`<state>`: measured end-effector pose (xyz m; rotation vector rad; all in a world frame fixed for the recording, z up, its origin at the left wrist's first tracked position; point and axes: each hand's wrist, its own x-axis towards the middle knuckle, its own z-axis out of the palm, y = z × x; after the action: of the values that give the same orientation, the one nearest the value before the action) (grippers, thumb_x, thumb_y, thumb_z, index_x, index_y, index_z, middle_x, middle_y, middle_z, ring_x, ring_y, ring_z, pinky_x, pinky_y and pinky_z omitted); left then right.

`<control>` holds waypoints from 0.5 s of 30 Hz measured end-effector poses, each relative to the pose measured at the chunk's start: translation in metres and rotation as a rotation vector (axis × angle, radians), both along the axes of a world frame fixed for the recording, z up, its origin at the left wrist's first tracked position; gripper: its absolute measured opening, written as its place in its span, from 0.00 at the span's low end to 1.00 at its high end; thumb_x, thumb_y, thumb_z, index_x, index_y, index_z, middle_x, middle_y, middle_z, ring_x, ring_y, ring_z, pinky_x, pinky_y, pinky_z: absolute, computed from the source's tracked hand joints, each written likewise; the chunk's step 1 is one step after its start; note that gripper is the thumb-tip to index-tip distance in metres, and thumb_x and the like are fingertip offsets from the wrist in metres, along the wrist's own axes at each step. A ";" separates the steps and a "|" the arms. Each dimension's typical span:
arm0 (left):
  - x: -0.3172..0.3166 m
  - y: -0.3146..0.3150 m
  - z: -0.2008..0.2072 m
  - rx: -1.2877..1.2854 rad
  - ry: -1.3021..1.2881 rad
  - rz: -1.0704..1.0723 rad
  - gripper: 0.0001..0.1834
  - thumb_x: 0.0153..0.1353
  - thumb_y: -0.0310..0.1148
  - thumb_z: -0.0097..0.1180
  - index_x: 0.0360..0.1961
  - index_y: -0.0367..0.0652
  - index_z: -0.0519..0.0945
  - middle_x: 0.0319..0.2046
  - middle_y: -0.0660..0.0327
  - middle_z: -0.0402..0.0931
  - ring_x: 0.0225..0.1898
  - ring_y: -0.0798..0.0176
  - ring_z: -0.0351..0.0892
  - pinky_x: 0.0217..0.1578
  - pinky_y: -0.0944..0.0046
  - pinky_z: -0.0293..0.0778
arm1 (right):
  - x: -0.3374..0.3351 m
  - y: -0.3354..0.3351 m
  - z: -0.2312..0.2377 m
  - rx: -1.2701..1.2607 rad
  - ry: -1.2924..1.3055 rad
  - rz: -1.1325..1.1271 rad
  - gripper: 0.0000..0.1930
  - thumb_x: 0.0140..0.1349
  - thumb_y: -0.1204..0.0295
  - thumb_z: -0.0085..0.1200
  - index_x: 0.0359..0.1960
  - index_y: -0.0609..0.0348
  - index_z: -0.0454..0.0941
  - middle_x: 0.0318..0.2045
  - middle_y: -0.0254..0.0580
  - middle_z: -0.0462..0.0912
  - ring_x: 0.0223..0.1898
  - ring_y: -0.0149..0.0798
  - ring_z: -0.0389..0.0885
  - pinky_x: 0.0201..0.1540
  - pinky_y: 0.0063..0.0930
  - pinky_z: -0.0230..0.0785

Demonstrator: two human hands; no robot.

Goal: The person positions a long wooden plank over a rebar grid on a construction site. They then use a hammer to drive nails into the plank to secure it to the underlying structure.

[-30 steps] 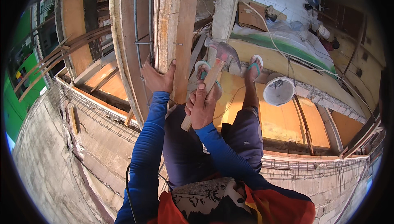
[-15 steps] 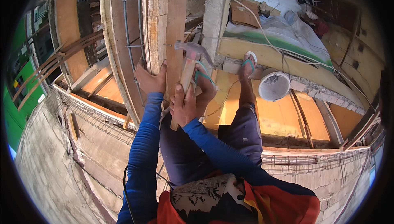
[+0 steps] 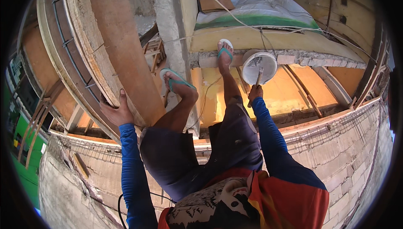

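Observation:
My left hand [image 3: 117,111] grips the edge of a long upright wooden board [image 3: 90,46], thumb on the near face and fingers round the other side. The board runs along a broad plywood panel [image 3: 119,40]. Over to the right, my right hand [image 3: 255,93] is closed round the wooden handle of a hammer [image 3: 259,78]. The hammer's far end overlaps the mouth of a white bucket [image 3: 273,66]. Whether it touches the bucket, I cannot tell. The bucket's inside looks grey and stained.
My sandalled feet rest on a concrete post [image 3: 170,27] and a rough masonry ledge [image 3: 289,59]. Below lie orange plywood panels [image 3: 310,88] between timbers. A loose cable [image 3: 239,20] crosses ahead. Steel bars [image 3: 63,31] stand at the left; wire mesh [image 3: 331,122] lines the near block wall.
My right hand has carried the hammer away from the board to the right, over by the bucket. My left hand stays on the wood. The view has shifted to the right.

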<state>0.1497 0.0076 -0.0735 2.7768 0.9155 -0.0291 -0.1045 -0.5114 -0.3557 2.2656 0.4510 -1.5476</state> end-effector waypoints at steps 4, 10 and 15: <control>-0.002 0.001 -0.005 -0.038 0.012 0.020 0.46 0.55 0.51 0.66 0.62 0.24 0.63 0.58 0.38 0.66 0.59 0.43 0.68 0.62 0.51 0.63 | 0.000 -0.023 -0.081 -0.087 -0.006 -1.185 0.22 0.62 0.54 0.52 0.51 0.55 0.76 0.45 0.43 0.80 0.50 0.43 0.77 0.49 0.36 0.70; -0.005 0.004 -0.008 -0.060 -0.031 0.045 0.44 0.56 0.48 0.68 0.62 0.26 0.63 0.57 0.42 0.67 0.59 0.47 0.68 0.61 0.54 0.62 | 0.012 -0.010 -0.125 -0.107 -0.440 -1.702 0.26 0.67 0.59 0.47 0.62 0.60 0.64 0.52 0.56 0.78 0.55 0.55 0.77 0.58 0.41 0.68; -0.006 0.006 -0.010 -0.162 -0.054 0.042 0.44 0.56 0.47 0.68 0.63 0.27 0.62 0.57 0.43 0.67 0.60 0.49 0.68 0.62 0.55 0.61 | 0.000 -0.012 -0.145 -0.003 -0.345 -1.766 0.24 0.69 0.58 0.45 0.61 0.57 0.66 0.62 0.56 0.70 0.63 0.51 0.69 0.62 0.45 0.62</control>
<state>0.1435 0.0137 -0.0830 2.5963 0.9142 -0.0200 -0.1045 -0.5233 -0.5009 2.7263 -2.1110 -1.3896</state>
